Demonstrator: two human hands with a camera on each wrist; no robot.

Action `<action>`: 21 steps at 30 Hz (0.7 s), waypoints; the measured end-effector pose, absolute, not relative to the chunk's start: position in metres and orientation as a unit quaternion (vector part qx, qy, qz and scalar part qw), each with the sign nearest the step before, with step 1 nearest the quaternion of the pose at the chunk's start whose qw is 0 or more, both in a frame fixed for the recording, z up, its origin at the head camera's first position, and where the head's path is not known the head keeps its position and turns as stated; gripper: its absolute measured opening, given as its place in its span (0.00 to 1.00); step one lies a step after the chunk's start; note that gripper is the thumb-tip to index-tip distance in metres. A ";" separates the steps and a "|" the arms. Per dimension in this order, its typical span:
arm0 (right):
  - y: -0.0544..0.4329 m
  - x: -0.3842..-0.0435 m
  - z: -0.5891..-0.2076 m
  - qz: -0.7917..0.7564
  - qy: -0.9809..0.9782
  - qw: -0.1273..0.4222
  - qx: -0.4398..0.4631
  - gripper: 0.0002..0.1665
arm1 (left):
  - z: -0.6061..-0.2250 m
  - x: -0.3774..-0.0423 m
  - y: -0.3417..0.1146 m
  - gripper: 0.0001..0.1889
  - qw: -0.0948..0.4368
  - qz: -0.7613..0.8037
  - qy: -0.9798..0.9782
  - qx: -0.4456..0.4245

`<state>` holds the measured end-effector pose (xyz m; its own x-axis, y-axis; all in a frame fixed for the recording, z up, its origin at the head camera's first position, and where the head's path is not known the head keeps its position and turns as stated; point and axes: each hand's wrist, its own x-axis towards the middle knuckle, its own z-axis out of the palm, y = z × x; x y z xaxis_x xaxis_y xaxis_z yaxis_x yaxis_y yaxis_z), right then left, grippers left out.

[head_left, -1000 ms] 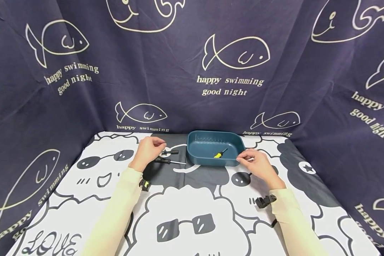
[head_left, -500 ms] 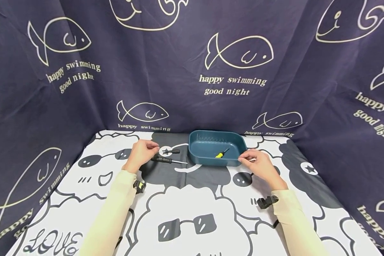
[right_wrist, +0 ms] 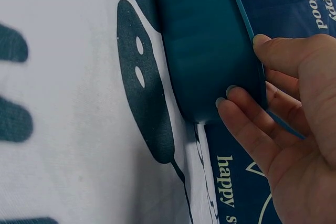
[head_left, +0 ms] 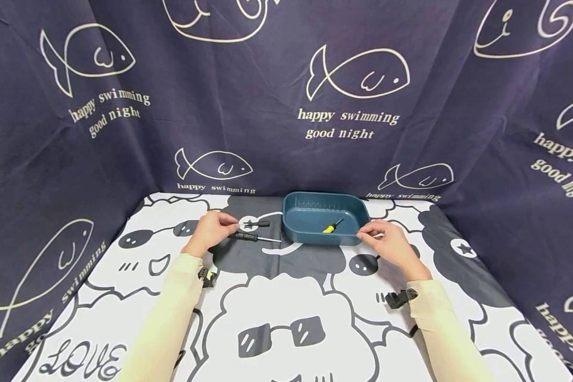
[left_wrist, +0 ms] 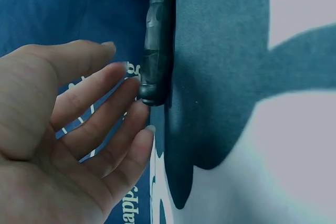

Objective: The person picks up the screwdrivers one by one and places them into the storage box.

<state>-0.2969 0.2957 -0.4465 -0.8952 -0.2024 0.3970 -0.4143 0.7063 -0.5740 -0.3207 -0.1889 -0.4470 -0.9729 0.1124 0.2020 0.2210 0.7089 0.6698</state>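
Two screwdrivers lie on the cloth left of a blue-green plastic bin [head_left: 316, 238]. One is small with a ribbed black handle [head_left: 262, 223]; nearer is a larger black-handled screwdriver [head_left: 246, 236], its shaft pointing right. My left hand [head_left: 211, 231] is beside their left ends. In the left wrist view its fingers are loosely spread, with nothing between thumb and fingers, and the fingertips come right up to the butt of a black screwdriver handle [left_wrist: 158, 51]. My right hand [head_left: 389, 245] pinches the bin's near right rim, thumb at the edge [right_wrist: 261, 59]. Inside the bin lies a yellow-handled screwdriver [head_left: 330, 228].
A white tablecloth [head_left: 286, 297] with dark sheep drawings covers the table. Navy curtains [head_left: 277, 95] printed with fish and lettering rise behind it and along both sides. The bin stands close to the back curtain.
My left hand has drawn back leftward from over the screwdrivers, uncovering more of both. My right hand stays at the bin's corner. The whole head view has shifted slightly.
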 end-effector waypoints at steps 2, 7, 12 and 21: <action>0.296 -0.297 -0.446 0.342 -0.911 0.155 0.170 0.02 | -0.448 -0.320 -0.189 0.09 0.062 -0.370 -0.922 -0.090; 0.295 -0.297 -0.445 0.342 -0.911 0.156 0.168 0.02 | -0.448 -0.319 -0.191 0.11 0.035 -0.374 -0.922 -0.092; 0.294 -0.298 -0.445 0.342 -0.912 0.153 0.169 0.02 | -0.451 -0.318 -0.193 0.10 0.022 -0.367 -0.925 -0.094; 0.295 -0.297 -0.446 0.343 -0.912 0.155 0.164 0.05 | -0.454 -0.320 -0.190 0.11 0.012 -0.359 -0.930 -0.081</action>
